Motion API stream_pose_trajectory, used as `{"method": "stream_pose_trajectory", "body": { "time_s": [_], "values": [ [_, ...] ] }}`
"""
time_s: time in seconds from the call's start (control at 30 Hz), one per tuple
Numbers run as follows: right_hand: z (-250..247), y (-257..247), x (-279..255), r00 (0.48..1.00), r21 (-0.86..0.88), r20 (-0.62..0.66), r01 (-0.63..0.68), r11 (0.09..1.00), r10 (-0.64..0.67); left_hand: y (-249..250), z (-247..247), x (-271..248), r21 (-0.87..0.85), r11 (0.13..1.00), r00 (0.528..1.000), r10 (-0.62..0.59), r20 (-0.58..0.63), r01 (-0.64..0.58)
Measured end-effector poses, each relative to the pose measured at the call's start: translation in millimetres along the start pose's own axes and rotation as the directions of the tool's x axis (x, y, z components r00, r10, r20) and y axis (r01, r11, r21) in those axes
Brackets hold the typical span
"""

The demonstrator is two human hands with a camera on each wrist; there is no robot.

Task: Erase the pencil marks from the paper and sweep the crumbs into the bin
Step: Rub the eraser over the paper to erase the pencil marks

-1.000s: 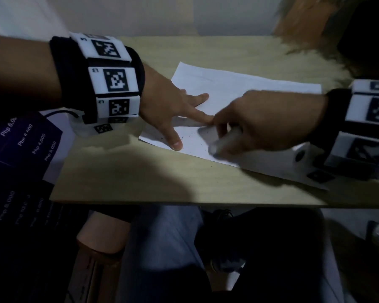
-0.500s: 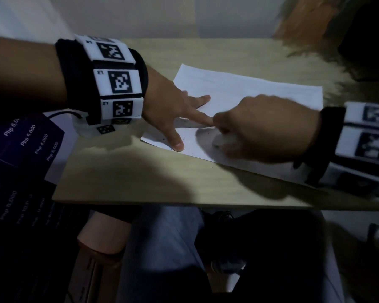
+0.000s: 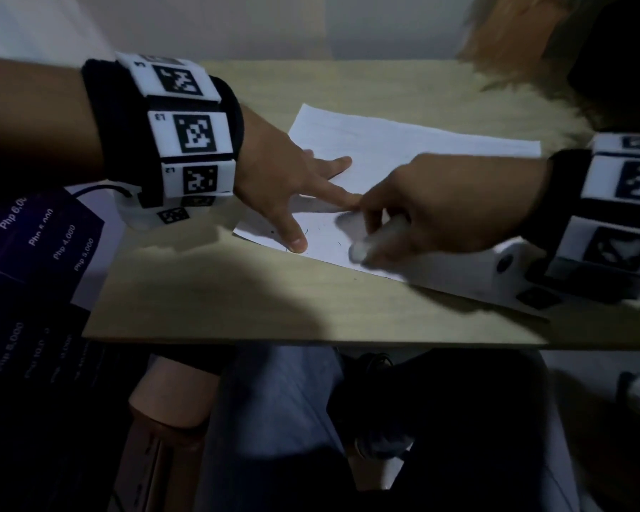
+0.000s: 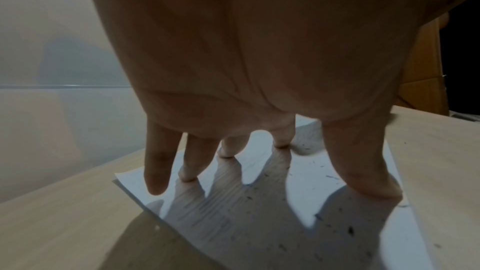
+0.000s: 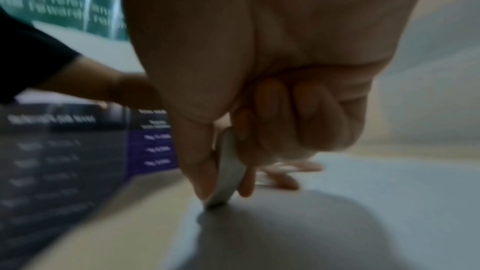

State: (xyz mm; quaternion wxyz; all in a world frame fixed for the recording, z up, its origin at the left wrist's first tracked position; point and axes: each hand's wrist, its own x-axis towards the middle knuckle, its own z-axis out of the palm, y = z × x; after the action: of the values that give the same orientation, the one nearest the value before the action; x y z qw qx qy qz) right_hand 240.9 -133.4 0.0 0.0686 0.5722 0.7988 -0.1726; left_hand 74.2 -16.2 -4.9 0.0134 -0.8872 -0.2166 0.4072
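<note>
From the head camera, I see my left hand (image 3: pixel 285 182) spread flat on a white sheet of paper (image 3: pixel 403 153) that lies on the pale wooden table (image 3: pixel 237 301), thumb and forefinger splayed wide and pressing the sheet's near-left corner. My right hand (image 3: pixel 440 208) reaches in from the right, fingers curled and pinching a white eraser (image 3: pixel 374 242) whose tip meets the paper just beside the left forefinger; motion blurs it. Faint pencil marks (image 3: pixel 311 230) and dark crumbs lie between the two hands. A dark printed price sheet (image 3: pixel 34 253) sits at the table's left edge. On the left wrist camera, my fingers (image 4: pixel 158 169) stand straight and apart, tips down on the paper (image 4: pixel 259 223), with eraser crumbs (image 4: pixel 350 230) scattered in their shadow. On the right wrist camera, blurred, my thumb (image 5: pixel 200 171) and curled fingers clamp the eraser (image 5: pixel 228 176), its lower end touching the sheet (image 5: pixel 363 213).
</note>
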Motion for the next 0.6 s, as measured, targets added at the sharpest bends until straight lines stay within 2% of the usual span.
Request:
{"method": "stream_pose_trajectory", "body": {
  "time_s": [0.07,0.13,0.2,0.23,0.3,0.43,0.5,0.6],
  "values": [
    [-2.1,9.7,3.8,0.997,-0.019,-0.071,-0.045,0.999,0.043,-0.6,0.8,0.5,0.013,1.0,1.0,-0.01,-0.009,0.011],
    [5.6,5.5,-0.8,0.989,-0.117,-0.143,-0.037,0.993,0.02,-0.3,0.5,-0.8,0.009,1.0,1.0,-0.012,-0.007,0.012],
    [15.4,-8.3,-9.0,0.991,-0.156,-0.12,0.04,0.987,-0.06,0.5,0.1,-1.5,0.0,1.0,1.0,-0.004,-0.006,0.004],
    [15.7,-11.7,-10.0,0.994,-0.116,-0.078,0.072,0.991,-0.081,1.0,-0.4,-1.8,0.0,1.0,1.0,-0.003,-0.006,0.003],
    [6.8,-6.4,-5.5,0.999,-0.031,-0.013,0.03,0.999,-0.03,1.9,-0.4,-1.3,0.009,1.0,1.0,-0.01,-0.005,0.01],
    [-0.3,9.8,2.0,0.992,-0.092,-0.114,-0.062,0.994,0.052,-0.3,1.1,-0.2,0.005,1.0,1.0,-0.026,-0.007,0.026],
    [8.3,-0.1,-4.4,0.989,-0.168,-0.148,-0.036,0.985,0.011,0.3,1.2,-1.6,-0.008,1.0,1.0,-0.018,-0.008,0.018],
    [12.5,-8.0,-11.7,0.996,-0.095,-0.063,0.058,0.994,-0.064,1.0,-0.2,-2.0,0.016,1.0,1.0,-0.023,-0.007,0.023]
  ]
}}
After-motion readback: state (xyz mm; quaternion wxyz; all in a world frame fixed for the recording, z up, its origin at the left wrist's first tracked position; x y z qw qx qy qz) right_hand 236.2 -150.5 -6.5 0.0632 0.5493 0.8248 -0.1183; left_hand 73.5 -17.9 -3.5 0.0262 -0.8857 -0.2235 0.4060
